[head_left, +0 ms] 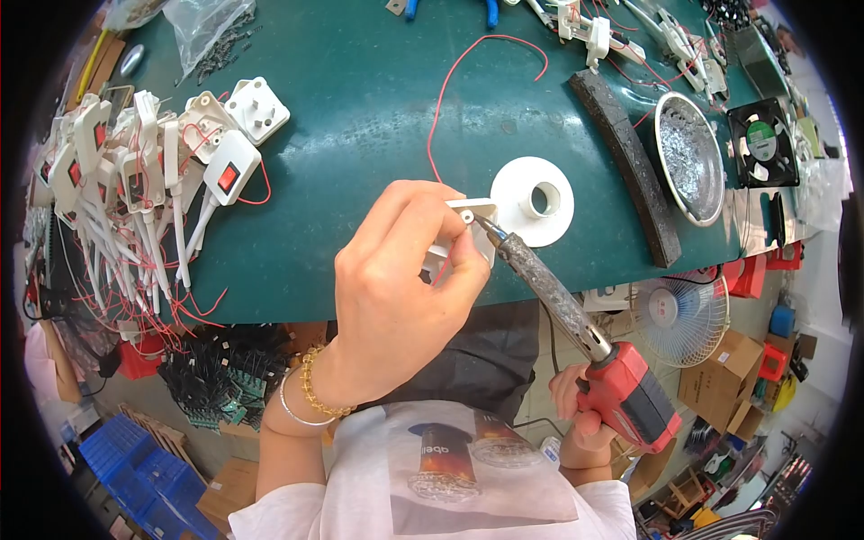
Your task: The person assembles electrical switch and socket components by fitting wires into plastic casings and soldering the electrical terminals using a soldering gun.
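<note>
My left hand [396, 270] is closed at the table's front edge, thumb and forefinger pinched at a small white plastic housing [486, 211]. Its inside is mostly hidden by my fingers. A thin red wire [434, 126] runs from behind my knuckles up across the table and curls at its end. My right hand [576, 405] grips the handle of a red and black soldering gun [630, 396]. The iron's tip touches or nearly touches the housing beside my left fingertips; which of the two I cannot tell. Just behind lies a white spool or flanged ring [508, 198].
White switch housings with red rockers and wires [135, 171] are piled at the left. On the right are a dark bar [630, 166], a metal bowl [661, 126] of grey residue and a small black fan [762, 144]. Blue-handled pliers [492, 13] lie at the back.
</note>
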Demonstrator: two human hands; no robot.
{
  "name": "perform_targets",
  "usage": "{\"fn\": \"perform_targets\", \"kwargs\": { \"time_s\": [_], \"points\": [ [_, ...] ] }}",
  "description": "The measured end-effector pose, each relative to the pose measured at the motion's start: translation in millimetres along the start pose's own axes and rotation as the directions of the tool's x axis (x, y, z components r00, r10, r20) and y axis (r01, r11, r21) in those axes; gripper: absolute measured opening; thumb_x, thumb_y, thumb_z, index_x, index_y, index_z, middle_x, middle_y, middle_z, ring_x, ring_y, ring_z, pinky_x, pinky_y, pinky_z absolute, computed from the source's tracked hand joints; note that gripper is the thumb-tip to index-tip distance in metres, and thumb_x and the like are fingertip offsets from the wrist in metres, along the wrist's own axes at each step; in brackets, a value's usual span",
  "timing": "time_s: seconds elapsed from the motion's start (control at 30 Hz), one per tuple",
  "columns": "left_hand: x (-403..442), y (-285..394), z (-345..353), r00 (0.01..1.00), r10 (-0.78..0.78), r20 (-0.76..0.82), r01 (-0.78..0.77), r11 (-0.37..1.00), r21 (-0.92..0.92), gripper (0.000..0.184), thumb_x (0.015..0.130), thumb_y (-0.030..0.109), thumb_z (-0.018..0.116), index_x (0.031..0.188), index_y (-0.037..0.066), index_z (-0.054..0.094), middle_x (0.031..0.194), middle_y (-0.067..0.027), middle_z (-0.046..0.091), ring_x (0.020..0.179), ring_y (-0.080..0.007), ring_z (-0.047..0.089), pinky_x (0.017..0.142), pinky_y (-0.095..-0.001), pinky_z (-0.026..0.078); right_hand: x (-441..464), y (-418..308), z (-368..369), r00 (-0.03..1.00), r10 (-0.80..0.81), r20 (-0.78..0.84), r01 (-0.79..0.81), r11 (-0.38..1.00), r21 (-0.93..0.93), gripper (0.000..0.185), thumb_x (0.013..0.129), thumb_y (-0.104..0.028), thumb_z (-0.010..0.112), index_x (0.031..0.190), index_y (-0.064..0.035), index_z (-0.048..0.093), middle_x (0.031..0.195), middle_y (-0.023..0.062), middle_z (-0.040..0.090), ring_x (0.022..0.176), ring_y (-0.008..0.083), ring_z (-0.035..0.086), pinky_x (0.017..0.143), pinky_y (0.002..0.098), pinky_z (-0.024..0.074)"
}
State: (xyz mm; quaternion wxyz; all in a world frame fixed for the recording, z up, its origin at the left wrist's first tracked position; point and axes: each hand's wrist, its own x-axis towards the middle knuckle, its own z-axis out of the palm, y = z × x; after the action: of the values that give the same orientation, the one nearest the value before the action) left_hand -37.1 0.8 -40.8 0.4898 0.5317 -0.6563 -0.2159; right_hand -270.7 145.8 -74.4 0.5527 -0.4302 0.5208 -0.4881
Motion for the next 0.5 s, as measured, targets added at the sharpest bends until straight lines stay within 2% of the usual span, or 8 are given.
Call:
{"fn": "perform_targets", "kwargs": {
  "time_s": [0.07, 0.13, 0.17, 0.2, 0.23, 0.33, 0.5],
  "points": [
    [-0.4, 1.8, -1.3, 1.0, -0.015, 0.008, 0.015, 1.0, 0.01, 0.013, 0.066, -0.007, 0.063, 0.071, 0.001, 0.053, 0.084, -0.0112, 0.061, 0.06, -0.0195, 0.06, 0.045, -0.0273, 0.046, -1.6, 4.4, -4.6, 1.0, -0.014, -0.023, 0.015, 1.0, 0.022, 0.043, 0.081, -0.038, 0.069, 0.079, -0.0041, 0.043, 0.056, 0.0037, 0.053, 0.045, 0.0101, 0.046, 0.045, 0.0241, 0.0367],
    [0.1, 2.5, -1.9, 0.999, -0.031, 0.016, 0.03, 0.999, 0.019, 0.013, 0.066, -0.007, 0.063, 0.071, 0.001, 0.053, 0.084, -0.0113, 0.061, 0.06, -0.0197, 0.06, 0.045, -0.0272, 0.046, 2.7, 7.5, -9.5, 0.985, -0.159, 0.069, 0.173, 0.924, -0.341, 0.048, 0.078, -0.044, 0.071, 0.065, -0.0055, 0.045, 0.052, 0.0027, 0.05, 0.042, 0.0123, 0.043, 0.043, 0.0254, 0.0325],
    [0.3, 2.2, -2.0, 1.0, -0.029, 0.01, 0.029, 1.0, 0.012, 0.013, 0.066, -0.007, 0.063, 0.071, 0.001, 0.053, 0.084, -0.0113, 0.061, 0.06, -0.0197, 0.06, 0.045, -0.0271, 0.046, 2.0, 3.4, -7.5, 0.985, -0.157, 0.071, 0.172, 0.924, -0.342, 0.048, 0.078, -0.044, 0.071, 0.065, -0.0055, 0.045, 0.052, 0.0027, 0.05, 0.042, 0.0123, 0.043, 0.043, 0.0254, 0.0325],
    [0.0, 1.9, -2.3, 1.0, -0.029, 0.004, 0.029, 1.0, 0.006, 0.013, 0.066, -0.006, 0.063, 0.071, 0.001, 0.053, 0.084, -0.0114, 0.061, 0.06, -0.0197, 0.06, 0.044, -0.027, 0.046, 14.6, -21.3, 14.8, 0.996, -0.087, 0.033, 0.089, 0.993, -0.078, 0.052, 0.076, -0.047, 0.072, 0.06, -0.006, 0.044, 0.051, 0.0021, 0.048, 0.042, 0.013, 0.043, 0.042, 0.026, 0.0314],
    [-0.3, 1.5, -2.5, 0.999, -0.033, 0.003, 0.033, 0.999, 0.006, 0.013, 0.066, -0.006, 0.063, 0.071, 0.001, 0.053, 0.084, -0.0114, 0.061, 0.06, -0.0197, 0.06, 0.044, -0.027, 0.046, 21.3, -34.9, 26.9, 1.0, -0.008, 0.015, 0.005, 0.981, 0.193, 0.056, 0.073, -0.05, 0.073, 0.055, -0.0065, 0.043, 0.05, 0.0015, 0.046, 0.042, 0.0136, 0.042, 0.042, 0.0267, 0.0303],
    [-0.3, 0.2, -1.6, 1.0, -0.013, 0.0, 0.013, 1.0, 0.021, 0.013, 0.066, -0.006, 0.063, 0.071, 0.001, 0.053, 0.085, -0.0114, 0.061, 0.059, -0.0196, 0.06, 0.044, -0.0273, 0.046, 22.2, -35.8, 27.0, 1.0, 0.007, 0.006, -0.007, 0.994, 0.106, 0.06, 0.07, -0.057, 0.072, 0.057, -0.0055, 0.044, 0.049, 0.001, 0.044, 0.042, 0.0126, 0.043, 0.042, 0.0262, 0.0306],
    [0.4, 2.0, -4.0, 0.999, -0.033, 0.01, 0.033, 0.999, 0.01, 0.014, 0.066, -0.006, 0.064, 0.072, 0.002, 0.054, 0.085, -0.0106, 0.062, 0.059, -0.0192, 0.059, 0.045, -0.0276, 0.046, 24.0, -33.9, 29.8, 1.0, 0.017, -0.014, -0.016, 0.998, 0.057, 0.062, 0.069, -0.06, 0.071, 0.055, -0.0057, 0.042, 0.049, 0.0013, 0.044, 0.042, 0.0122, 0.043, 0.042, 0.0258, 0.0303]
  ]
}}
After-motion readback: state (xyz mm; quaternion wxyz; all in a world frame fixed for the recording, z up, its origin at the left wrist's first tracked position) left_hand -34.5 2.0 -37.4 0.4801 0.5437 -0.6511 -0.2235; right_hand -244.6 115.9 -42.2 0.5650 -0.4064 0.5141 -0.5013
